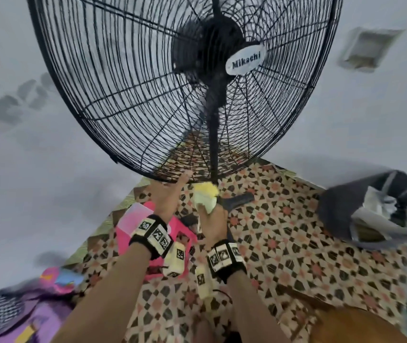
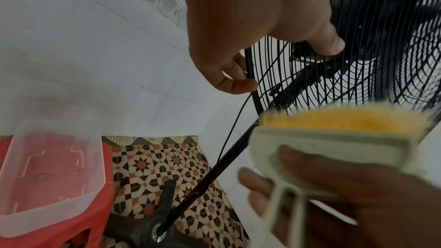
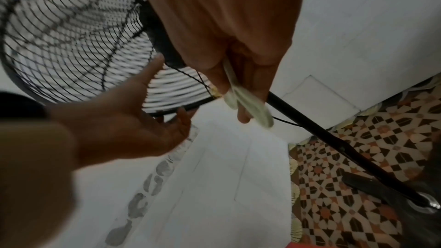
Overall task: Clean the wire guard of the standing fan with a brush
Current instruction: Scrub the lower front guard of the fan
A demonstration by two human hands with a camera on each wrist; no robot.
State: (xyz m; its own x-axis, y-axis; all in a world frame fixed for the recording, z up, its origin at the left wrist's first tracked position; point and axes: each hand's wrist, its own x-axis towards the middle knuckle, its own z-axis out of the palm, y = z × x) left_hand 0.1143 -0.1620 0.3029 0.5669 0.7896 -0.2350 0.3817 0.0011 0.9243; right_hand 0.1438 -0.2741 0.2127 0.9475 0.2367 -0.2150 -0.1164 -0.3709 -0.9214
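A big black standing fan faces me, its wire guard (image 1: 123,82) bearing a "Mikachi" badge (image 1: 245,61). My left hand (image 1: 170,194) reaches up to the guard's lowest rim; in the left wrist view the left hand (image 2: 238,54) has its thumb pressed on the front wires (image 2: 310,74) and its fingers curled round the rim. My right hand (image 1: 212,219) grips a pale green brush (image 1: 204,196) with yellow bristles, held just below the rim beside the pole. The brush (image 2: 334,139) is blurred here. In the right wrist view the brush handle (image 3: 248,105) sticks out from my curled right hand (image 3: 233,54).
The fan's black pole (image 1: 213,144) runs down to a base leg (image 1: 239,200) on the patterned floor. A clear plastic tub (image 2: 47,176) sits on a red stool at the left. A dark bag of papers (image 1: 370,209) lies to the right. A thin cord (image 2: 229,133) hangs beside the pole.
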